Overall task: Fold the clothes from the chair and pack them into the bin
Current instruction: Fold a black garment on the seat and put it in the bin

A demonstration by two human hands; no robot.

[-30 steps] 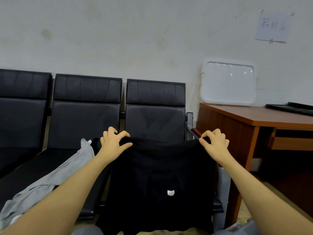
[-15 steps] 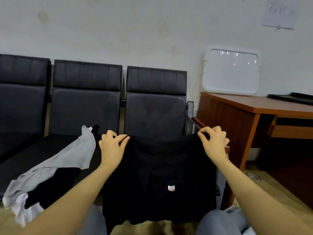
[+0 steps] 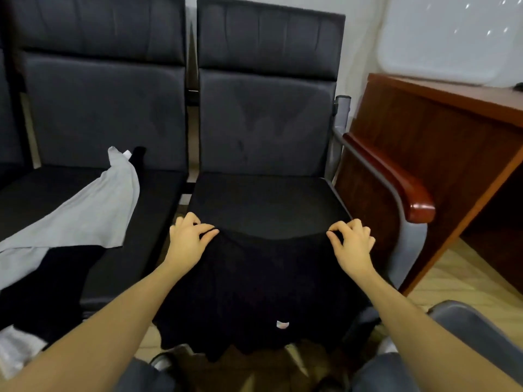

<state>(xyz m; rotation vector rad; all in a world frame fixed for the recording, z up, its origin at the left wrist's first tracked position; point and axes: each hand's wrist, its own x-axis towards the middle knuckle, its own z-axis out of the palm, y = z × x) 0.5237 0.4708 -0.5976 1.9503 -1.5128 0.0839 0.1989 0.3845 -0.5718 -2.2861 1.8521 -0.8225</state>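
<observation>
Black garment (image 3: 254,284) pinched by two hands, left hand (image 3: 188,240), right hand (image 3: 352,244), one grey cloth (image 3: 85,210)

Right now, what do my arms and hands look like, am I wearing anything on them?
Both arms are bare right up to the frame edge: no sleeves show. The left hand and right hand have no gloves, rings, watch or bracelet visible.

My forearms are bare, no sleeves reaching the wrists. My left hand (image 3: 188,240) and right hand (image 3: 352,246) wear no gloves, rings or watch.
</observation>
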